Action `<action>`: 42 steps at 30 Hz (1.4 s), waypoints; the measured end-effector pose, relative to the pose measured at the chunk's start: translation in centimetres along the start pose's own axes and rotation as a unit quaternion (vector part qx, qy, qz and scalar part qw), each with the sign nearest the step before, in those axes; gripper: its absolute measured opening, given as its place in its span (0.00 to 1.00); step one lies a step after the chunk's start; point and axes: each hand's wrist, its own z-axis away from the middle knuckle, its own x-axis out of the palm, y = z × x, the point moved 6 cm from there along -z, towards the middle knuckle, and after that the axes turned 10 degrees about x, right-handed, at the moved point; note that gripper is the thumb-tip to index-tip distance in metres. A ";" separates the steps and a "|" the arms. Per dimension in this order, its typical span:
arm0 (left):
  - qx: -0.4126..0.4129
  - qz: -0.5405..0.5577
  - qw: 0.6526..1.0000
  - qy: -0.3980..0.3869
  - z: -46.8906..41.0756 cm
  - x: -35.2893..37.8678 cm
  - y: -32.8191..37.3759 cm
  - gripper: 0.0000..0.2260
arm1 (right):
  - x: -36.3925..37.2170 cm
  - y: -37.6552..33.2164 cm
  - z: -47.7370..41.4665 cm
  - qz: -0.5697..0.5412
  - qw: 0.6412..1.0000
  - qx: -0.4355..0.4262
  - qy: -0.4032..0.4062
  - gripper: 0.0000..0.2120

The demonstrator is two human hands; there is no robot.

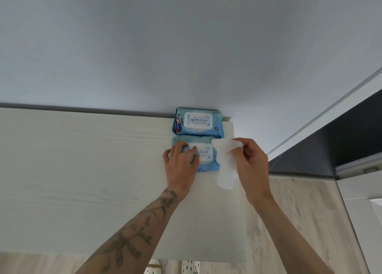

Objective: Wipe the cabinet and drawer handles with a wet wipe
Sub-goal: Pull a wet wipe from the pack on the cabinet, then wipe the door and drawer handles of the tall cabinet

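Two blue wet-wipe packs lie on top of a pale wooden cabinet [82, 170], one behind the other. The far pack [198, 121] sits against the wall with its lid closed. My left hand [182, 162] presses flat on the near pack [206, 160], fingers over its white lid. My right hand [251, 160] pinches a white wet wipe [226, 162] by its upper edge, and the wipe hangs down just right of the near pack. No cabinet or drawer handles are in view.
A plain white wall [186, 46] rises behind the cabinet top. To the right are a white door frame [330, 112], a dark floor strip [341, 141] and light wood-look flooring [299, 211]. Spotted white objects [190, 267] show below the cabinet's front edge.
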 end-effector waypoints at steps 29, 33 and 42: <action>0.165 -0.107 0.980 -0.030 24.5 -16.4 -11.2 0.18 | 2.8 6.7 29.3 -0.014 0.998 -0.003 0.063 0.16; 0.171 -0.124 0.977 -0.023 25.4 -14.8 -13.0 0.17 | 3.9 10.6 30.0 -0.016 0.998 0.018 0.055 0.17; 0.244 -0.166 0.948 0.118 26.7 -10.7 -16.8 0.21 | 7.6 19.1 28.4 -0.012 0.997 -0.014 0.071 0.18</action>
